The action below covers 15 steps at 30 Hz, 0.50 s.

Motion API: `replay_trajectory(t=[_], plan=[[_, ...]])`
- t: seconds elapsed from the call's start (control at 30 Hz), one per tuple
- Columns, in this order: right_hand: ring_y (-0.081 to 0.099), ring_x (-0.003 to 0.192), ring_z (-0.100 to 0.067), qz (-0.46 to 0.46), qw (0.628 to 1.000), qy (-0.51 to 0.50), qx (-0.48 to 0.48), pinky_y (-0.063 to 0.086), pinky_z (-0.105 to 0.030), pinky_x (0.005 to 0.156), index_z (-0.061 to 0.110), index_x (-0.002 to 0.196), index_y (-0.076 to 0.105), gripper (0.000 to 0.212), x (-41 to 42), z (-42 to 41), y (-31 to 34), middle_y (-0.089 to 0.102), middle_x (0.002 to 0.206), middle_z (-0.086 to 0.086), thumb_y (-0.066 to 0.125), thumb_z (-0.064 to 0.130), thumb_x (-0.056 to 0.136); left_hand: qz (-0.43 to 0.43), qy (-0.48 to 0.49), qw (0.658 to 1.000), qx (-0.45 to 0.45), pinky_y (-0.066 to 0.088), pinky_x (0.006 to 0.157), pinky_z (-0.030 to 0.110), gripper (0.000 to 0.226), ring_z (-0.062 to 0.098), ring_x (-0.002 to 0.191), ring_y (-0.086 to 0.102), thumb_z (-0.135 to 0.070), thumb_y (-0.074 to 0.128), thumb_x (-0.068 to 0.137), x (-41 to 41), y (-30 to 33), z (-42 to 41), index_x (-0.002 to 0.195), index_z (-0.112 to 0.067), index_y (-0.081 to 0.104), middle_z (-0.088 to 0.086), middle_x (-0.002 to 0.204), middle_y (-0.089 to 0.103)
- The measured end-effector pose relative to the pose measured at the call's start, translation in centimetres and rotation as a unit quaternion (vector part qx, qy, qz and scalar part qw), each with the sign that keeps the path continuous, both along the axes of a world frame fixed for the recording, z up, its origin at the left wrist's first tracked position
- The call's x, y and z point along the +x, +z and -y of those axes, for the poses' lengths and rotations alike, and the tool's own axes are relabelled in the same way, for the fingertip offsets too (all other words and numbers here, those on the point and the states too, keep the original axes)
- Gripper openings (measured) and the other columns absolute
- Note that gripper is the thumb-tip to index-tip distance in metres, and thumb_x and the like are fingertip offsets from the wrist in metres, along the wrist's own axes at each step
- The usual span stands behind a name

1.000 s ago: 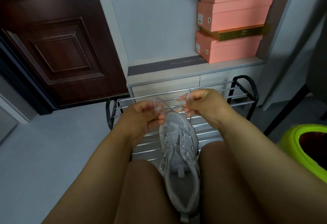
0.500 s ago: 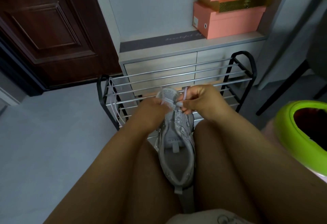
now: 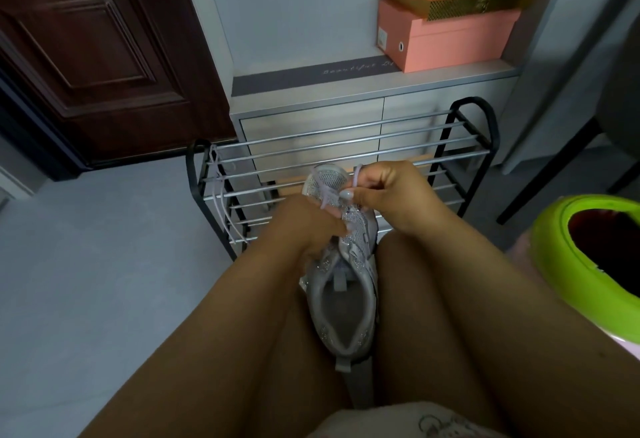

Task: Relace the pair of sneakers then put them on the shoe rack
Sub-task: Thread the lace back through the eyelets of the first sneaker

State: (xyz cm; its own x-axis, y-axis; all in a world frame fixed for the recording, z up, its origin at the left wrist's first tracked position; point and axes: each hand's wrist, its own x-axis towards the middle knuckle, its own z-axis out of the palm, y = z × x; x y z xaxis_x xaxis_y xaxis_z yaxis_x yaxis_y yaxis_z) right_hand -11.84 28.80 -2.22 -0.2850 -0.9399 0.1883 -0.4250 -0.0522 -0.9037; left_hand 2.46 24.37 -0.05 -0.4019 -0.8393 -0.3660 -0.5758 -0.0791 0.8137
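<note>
Grey sneaker [image 3: 341,264] sits wedged between our knees before the shoe rack [image 3: 460,146], our right hand [image 3: 391,191] pinching the lilac lace [image 3: 357,174], our left hand [image 3: 311,226] having dropped to grip the eyelets, so lacing has barely begun.

Lacing on the lap, rack dead ahead

Sneaker [image 3: 346,285] sits wedged between the knees, toe toward the rack [image 3: 460,146]. Right hand [image 3: 391,191] pinches a loop of pale lace [image 3: 357,174] near the toe; left hand [image 3: 308,226] grips the shoe's side. A spare lace [image 3: 221,202] hangs off the rack's left end.
</note>
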Motion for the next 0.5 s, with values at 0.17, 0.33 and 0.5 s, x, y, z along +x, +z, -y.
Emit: replay_trajectory(t=[0.17, 0.33, 0.5], plan=[[0.052, 0.053, -0.006, -0.054, 0.998, 0.01, -0.006, 0.043, -0.025, 0.057, 0.004, 0.067, 0.067, 0.017, -0.5, -0.4, 0.1, 0.063, 0.061, -0.011, 0.075, 0.015, 0.078, -0.133, 0.088, 0.978, 0.134, 0.024, 0.031, 0.009, 0.016, 0.004, 0.024, 0.04, 0.001, 0.073, 0.076, 0.4, -0.8, -0.9, 0.081, -0.01, 0.064, 0.004, 0.054, 0.055], [0.054, 0.054, -0.011, -0.049, 0.999, 0.021, -0.003, 0.05, -0.03, 0.057, -0.002, 0.078, 0.072, 0.012, -0.5, -0.6, 0.3, 0.066, 0.068, -0.019, 0.076, 0.009, 0.076, -0.182, 0.099, 0.963, 0.171, 0.023, 0.031, 0.008, 0.017, 0.004, 0.024, 0.036, 0.006, 0.067, 0.078, 0.5, -0.8, -1.3, 0.08, -0.009, 0.062, -0.003, 0.038, 0.052], [0.057, 0.057, -0.004, -0.096, 0.995, 0.001, -0.017, 0.05, -0.031, 0.063, 0.003, 0.078, 0.074, 0.009, -0.3, -0.4, 0.0, 0.069, 0.069, -0.009, 0.077, 0.01, 0.075, -0.197, 0.097, 0.958, 0.186, 0.022, 0.03, 0.008, 0.016, 0.004, 0.025, 0.036, 0.007, 0.064, 0.08, 0.9, -0.5, -1.4, 0.081, -0.008, 0.062, -0.001, 0.042, 0.056]])
